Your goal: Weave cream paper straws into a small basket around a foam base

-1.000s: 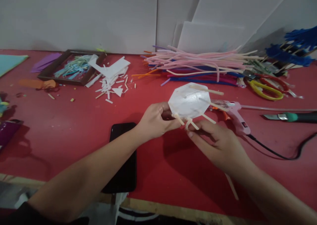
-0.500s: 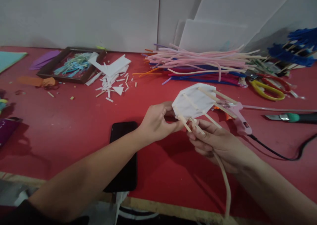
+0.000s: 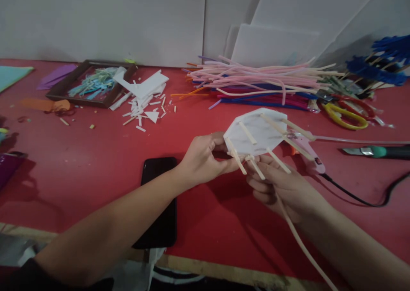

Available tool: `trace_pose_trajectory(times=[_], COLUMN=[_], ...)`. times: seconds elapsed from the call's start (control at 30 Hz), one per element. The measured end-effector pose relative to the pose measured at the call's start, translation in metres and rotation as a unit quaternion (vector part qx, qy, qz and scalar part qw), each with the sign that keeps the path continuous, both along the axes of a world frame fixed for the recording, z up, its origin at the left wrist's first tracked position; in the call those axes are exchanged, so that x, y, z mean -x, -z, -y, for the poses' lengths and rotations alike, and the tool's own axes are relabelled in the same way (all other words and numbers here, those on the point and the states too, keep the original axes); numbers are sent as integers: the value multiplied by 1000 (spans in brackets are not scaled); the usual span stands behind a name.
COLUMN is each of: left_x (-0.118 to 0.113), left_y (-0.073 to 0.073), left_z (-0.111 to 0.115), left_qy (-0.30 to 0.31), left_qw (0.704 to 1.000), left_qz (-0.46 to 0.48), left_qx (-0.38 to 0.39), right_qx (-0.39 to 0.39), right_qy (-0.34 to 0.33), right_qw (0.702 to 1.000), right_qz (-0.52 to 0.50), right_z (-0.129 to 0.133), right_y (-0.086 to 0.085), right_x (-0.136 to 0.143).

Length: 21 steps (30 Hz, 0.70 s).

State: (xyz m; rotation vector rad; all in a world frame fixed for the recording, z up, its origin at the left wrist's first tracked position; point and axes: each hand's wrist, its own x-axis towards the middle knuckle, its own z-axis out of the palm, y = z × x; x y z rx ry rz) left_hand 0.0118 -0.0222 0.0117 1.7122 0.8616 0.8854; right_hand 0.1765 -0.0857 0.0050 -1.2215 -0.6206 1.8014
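Note:
A white many-sided board with several short wooden sticks standing out of it is held up above the table. My left hand is closed on its left edge, thumb along the near side. Below the near edge, my right hand pinches a long cream pipe cleaner, whose loose length trails down past the table edge. The pipe cleaner's upper end appears to wrap round a stick at the near edge. My right fingertips are partly hidden behind the sticks.
Behind lies a heap of pipe cleaners. To the right are a pink glue gun, scissors and a utility knife. A black phone lies near my left forearm; white scraps and a brown frame sit back left.
The board has tilted and shifted slightly right, its sticks now pointing more toward the lower right. The pipe cleaner's loose length has swung to the right. Both hands keep their hold.

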Motion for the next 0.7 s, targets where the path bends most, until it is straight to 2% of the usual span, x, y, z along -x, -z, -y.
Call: trace_pose_trajectory(times=[0.17, 0.27, 0.37, 0.47, 0.6, 0.7], left_x=[0, -2, -3, -2, 0, 1], left_y=[1, 2, 0, -1, 5, 8], left_z=[-1, -1, -1, -1, 0, 1], left_qy=[1, 21, 36, 35, 21, 8], left_qw=[998, 993, 990, 991, 997, 999], left_qz=[12, 53, 49, 45, 24, 12], left_qx=[65, 103, 127, 117, 74, 51], right_qx=[-19, -56, -92, -84, -28, -20], right_qy=[29, 61, 68, 50, 35, 41], right_qw=[998, 994, 986, 983, 994, 996], right_qz=[45, 66, 119, 152, 103, 81], right_z=[0, 0, 0, -2, -4, -4], right_y=[-3, 0, 1, -1, -4, -4], right_x=[3, 1, -4, -7, -4, -2])
